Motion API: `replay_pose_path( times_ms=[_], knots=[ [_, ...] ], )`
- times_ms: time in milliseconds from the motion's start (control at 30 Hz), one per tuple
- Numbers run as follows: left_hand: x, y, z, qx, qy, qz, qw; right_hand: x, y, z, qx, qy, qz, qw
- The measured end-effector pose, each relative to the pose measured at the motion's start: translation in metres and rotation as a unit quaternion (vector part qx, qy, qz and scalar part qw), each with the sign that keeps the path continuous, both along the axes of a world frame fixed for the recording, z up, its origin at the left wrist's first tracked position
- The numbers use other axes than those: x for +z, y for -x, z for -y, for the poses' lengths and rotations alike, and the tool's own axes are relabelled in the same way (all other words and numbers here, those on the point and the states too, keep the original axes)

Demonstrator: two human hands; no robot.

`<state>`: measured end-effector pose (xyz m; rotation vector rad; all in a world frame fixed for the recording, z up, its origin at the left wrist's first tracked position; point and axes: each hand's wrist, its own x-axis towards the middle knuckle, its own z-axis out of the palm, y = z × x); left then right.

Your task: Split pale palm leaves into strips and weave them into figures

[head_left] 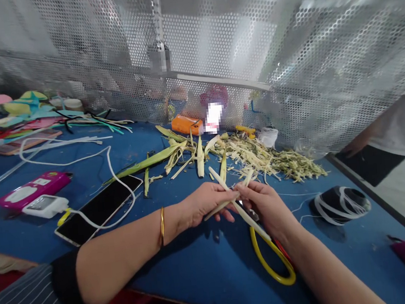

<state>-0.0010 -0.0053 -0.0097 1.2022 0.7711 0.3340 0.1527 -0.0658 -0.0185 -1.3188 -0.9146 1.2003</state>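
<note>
My left hand [207, 202] is closed around a pale leaf strip [222, 181], crossed with a second strip, just above the blue table [205, 265]. My right hand [263, 203] pinches the same strips from the right and also holds yellow-handled scissors [269, 264], whose loop hangs below my wrist. A gold bangle [162, 226] circles my left wrist.
Green leaf strips [174, 154] and a heap of trimmings [277, 157] lie behind my hands. A phone [97, 211] with a white cable, a white charger [44, 206] and a pink case [31, 188] sit at left. A black spool [342, 203] lies at right. A perforated metal screen [216, 65] walls the back.
</note>
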Motion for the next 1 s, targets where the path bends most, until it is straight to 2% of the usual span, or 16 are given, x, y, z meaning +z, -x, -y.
replay_pose_path(
  times_ms=[200,300,367,467,500,533,567,633,700,767,833,1000],
  knots=[
    [0.003,0.0,0.007,-0.018,-0.034,-0.031,0.999,-0.002,0.004,-0.003,-0.051,-0.046,0.022,0.997],
    [0.007,0.002,0.005,0.014,-0.013,-0.018,1.0,0.0,-0.003,-0.005,-0.066,-0.075,0.109,0.989],
    [0.01,0.003,0.001,0.057,0.013,0.01,0.998,0.005,-0.009,-0.001,-0.137,-0.137,0.216,0.957],
    [0.018,0.007,-0.005,0.106,0.049,0.073,0.99,0.016,-0.01,0.011,-0.275,-0.258,0.37,0.849],
    [0.02,0.008,-0.006,0.118,0.054,0.092,0.987,0.018,-0.008,0.014,-0.274,-0.29,0.405,0.823],
    [0.022,0.009,-0.007,0.128,0.056,0.106,0.984,0.018,-0.004,0.017,-0.233,-0.308,0.427,0.817],
    [0.023,0.009,-0.006,0.138,0.056,0.115,0.982,0.017,0.001,0.019,-0.17,-0.306,0.435,0.829],
    [0.022,0.009,-0.004,0.153,0.055,0.125,0.979,0.01,0.013,0.017,-0.024,-0.251,0.405,0.879],
    [0.019,0.007,0.0,0.162,0.059,0.137,0.975,0.0,0.025,0.011,0.036,-0.184,0.335,0.923],
    [0.016,0.005,0.003,0.162,0.067,0.147,0.974,-0.008,0.034,0.006,0.039,-0.139,0.275,0.951],
    [0.014,0.003,0.005,0.158,0.062,0.146,0.975,-0.013,0.038,0.003,0.025,-0.122,0.244,0.962],
    [0.01,0.003,0.003,0.168,0.066,0.138,0.974,-0.016,0.037,0.007,0.028,-0.13,0.282,0.95]
  ],
)
